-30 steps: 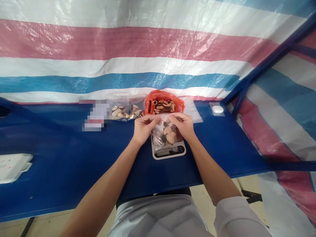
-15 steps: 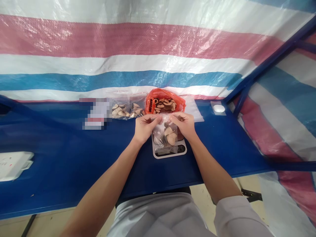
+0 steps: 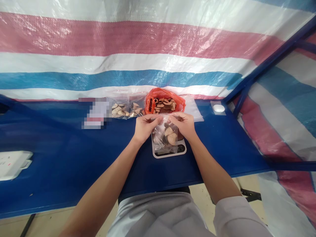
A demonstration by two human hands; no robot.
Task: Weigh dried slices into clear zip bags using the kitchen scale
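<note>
So both hands were pinched on the same thing: a small, clear plastic bag (image 3: pixel 159 140) with pale tan and dark brown dried slices (image 3: pixel 171 137) inside. The left hand (image 3: pixel 144 127) had one end of the top edge between thumb and fingers, the right hand (image 3: pixel 185 125) had the other, with the thumbs pointing inward and a narrow gap between them.

The thing to look at was how it hung. That top edge ran crosswise from hand to hand, and the body dropped from it toward the wearer. Neither hand was further from the edge, but the slices bunched nearer the right one.

Right under the hands was a white, rounded kitchen scale (image 3: pixel 182 150) with a black panel, on the dark blue tabletop (image 3: pixel 222 148). Couldn't tell if the bag touched it. Just beyond the hands stood an open, red-orange plastic bag (image 3: pixel 182 104) of more slices. Two filled clear bags (image 3: pixel 120 111) lay beyond the left hand, and some flat, whitish plastic bags (image 3: pixel 195 110) beyond the right.
</note>
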